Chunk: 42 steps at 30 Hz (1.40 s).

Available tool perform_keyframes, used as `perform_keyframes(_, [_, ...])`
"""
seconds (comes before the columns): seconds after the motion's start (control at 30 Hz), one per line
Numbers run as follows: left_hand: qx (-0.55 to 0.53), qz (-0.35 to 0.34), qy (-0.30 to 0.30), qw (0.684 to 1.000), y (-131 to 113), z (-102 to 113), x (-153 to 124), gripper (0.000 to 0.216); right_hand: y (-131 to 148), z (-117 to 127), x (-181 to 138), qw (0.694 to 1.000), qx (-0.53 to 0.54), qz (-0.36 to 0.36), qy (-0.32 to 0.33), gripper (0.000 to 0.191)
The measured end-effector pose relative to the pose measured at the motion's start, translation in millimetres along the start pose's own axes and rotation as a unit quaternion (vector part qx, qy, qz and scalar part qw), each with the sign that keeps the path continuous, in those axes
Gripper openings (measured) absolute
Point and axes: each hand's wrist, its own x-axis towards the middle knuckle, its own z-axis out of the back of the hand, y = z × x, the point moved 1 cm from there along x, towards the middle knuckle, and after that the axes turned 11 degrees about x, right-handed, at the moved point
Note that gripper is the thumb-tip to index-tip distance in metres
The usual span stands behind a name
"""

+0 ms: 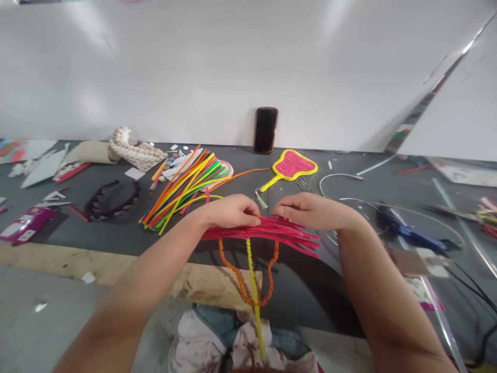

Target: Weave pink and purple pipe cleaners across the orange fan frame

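A bundle of pink-red pipe cleaners (287, 235) lies crosswise between my hands, its loose ends fanning out to the right. My left hand (235, 211) is closed on the bundle, the thumb pressed along its top. Just above the bundle, my right hand (298, 210) has its fingers pinched together; what sits in them, if anything, is hidden. From beneath the bundle hangs an orange twisted pipe-cleaner loop (271, 277). A yellow pipe-cleaner stem (252, 274) runs down through the loop towards my lap.
Behind my hands lie a finished pink and yellow fan (294, 165) and a pile of coloured pipe cleaners (186, 189). A phone (266, 130) leans on the white wall. To the right are a blue glue gun (411, 230) and wire (341, 176); a dark headband (112, 202) lies left.
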Motion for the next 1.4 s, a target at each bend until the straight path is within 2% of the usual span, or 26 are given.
perform_keyframes(0.07, [0.006,0.007,-0.004,1.000,-3,0,0,0.023,0,-2,2,1.000,-0.007,-0.005,0.013,0.038])
perform_keyframes(0.23, [-0.001,-0.001,0.003,1.000,-7,1,-2,0.022,0,-7,7,0.999,-0.005,0.004,0.041,0.024])
perform_keyframes(0.33, [0.007,-0.005,-0.005,1.000,-6,-1,0,0.021,1,-8,6,0.999,-0.014,0.009,0.028,0.024])
perform_keyframes(0.53, [0.067,0.060,-0.042,0.995,-9,-6,11,0.021,2,-13,10,0.998,-0.056,-0.013,-0.028,0.030])
perform_keyframes(0.67, [0.063,0.052,-0.015,0.997,-3,-2,16,0.027,-5,-17,18,0.998,-0.050,-0.033,0.017,0.022])
perform_keyframes(0.9, [0.012,0.062,0.049,0.997,20,13,0,0.034,-20,-11,21,0.998,0.034,-0.026,0.045,0.027])
perform_keyframes(1.13, [0.053,0.065,0.013,0.996,24,4,6,0.028,-27,-12,24,0.997,0.044,-0.026,0.061,0.030])
perform_keyframes(1.27, [0.063,0.071,0.012,0.995,23,2,9,0.026,-25,-17,27,0.998,0.054,-0.006,0.031,0.036])
perform_keyframes(1.4, [0.072,0.053,0.017,0.996,25,3,11,0.027,-25,-25,33,0.998,0.067,-0.007,0.003,0.030])
